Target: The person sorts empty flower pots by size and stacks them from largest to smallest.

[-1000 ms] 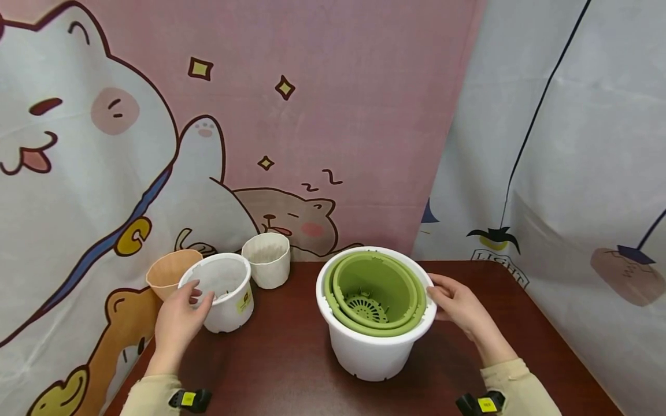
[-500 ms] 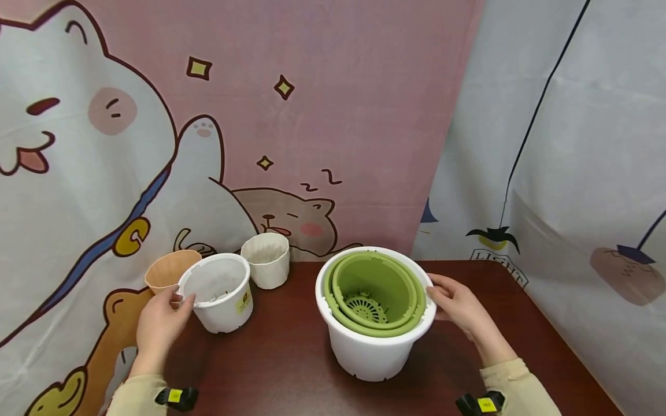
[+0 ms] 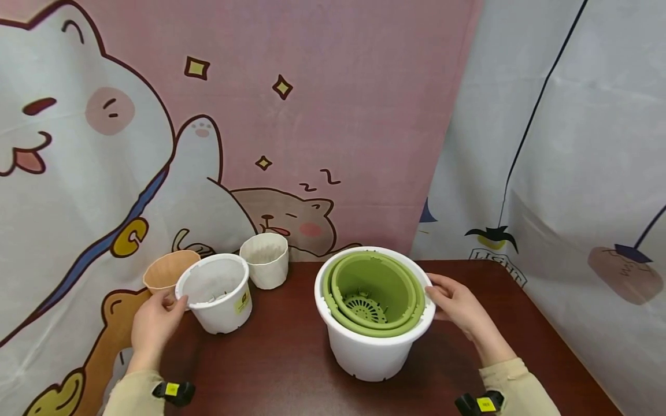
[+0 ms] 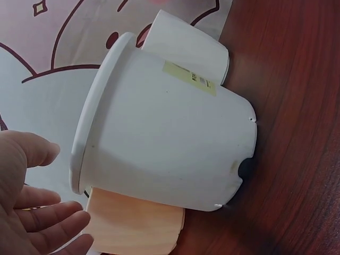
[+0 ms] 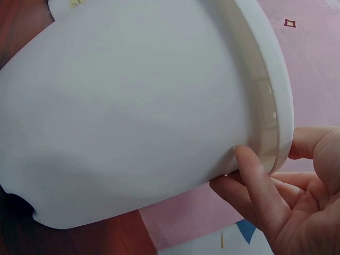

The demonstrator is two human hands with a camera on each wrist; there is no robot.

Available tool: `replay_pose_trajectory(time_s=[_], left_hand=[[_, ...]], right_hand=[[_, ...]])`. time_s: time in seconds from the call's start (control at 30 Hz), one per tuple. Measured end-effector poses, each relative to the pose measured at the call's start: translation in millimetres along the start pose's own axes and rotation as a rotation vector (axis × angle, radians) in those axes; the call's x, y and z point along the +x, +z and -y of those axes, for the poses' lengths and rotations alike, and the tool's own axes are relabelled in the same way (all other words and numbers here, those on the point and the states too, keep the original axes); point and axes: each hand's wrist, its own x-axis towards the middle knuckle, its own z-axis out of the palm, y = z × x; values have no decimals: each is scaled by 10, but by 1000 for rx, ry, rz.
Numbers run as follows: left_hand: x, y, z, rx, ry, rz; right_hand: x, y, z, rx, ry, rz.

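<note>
Small white pot, upright at the left of the dark red table, with a peach pot just behind its left and a cream pot behind its right. Left hand at the near-left rim: thumb apart from loosely bent fingers, nothing pinched, with a slight gap to the rim in the wrist view. Likely trouble: a knock to the peach pot, or a nudge into the cream pot, because of such tight spacing. Rightward, a broad stretch of table, probably ample for sliding. Right of middle, large white pot, upright, with green pots nested inside; pinched at its right rim between right hand thumb and fingers. Possible tilting or shifting of the green pots under a one-sided lift. Farther right, some room before the table's edge; behind, printed cloth near the back edge.
</note>
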Motion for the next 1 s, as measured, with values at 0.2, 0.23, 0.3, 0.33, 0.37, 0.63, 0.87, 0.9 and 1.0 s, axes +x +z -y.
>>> replay_pose_trajectory(time_s=[0.2, 0.23, 0.3, 0.33, 0.37, 0.63, 0.87, 0.9, 1.0], left_hand=[[52, 10, 38, -11, -34, 37], [61, 11, 41, -15, -38, 44], [77, 12, 43, -23, -52, 57], [84, 13, 42, -28, -60, 65], [94, 14, 41, -30, -65, 71], [173, 36, 27, -41, -76, 120], [206, 69, 21, -94, -83, 162], [208, 75, 18, -108, -82, 167], [207, 91, 5, -136, -80, 177]], right_hand=[[5, -1, -7, -2, 0, -2], [6, -2, -8, -2, 0, -3], [6, -2, -8, -7, 2, -4], [6, -3, -8, -9, 3, -5], [5, -2, -8, -11, 3, -4], [5, -3, -6, -13, 6, -5], [8, 0, -16, -11, 5, -4], [8, -1, -16, -11, 4, -4], [8, -2, -13, -9, 1, -3]])
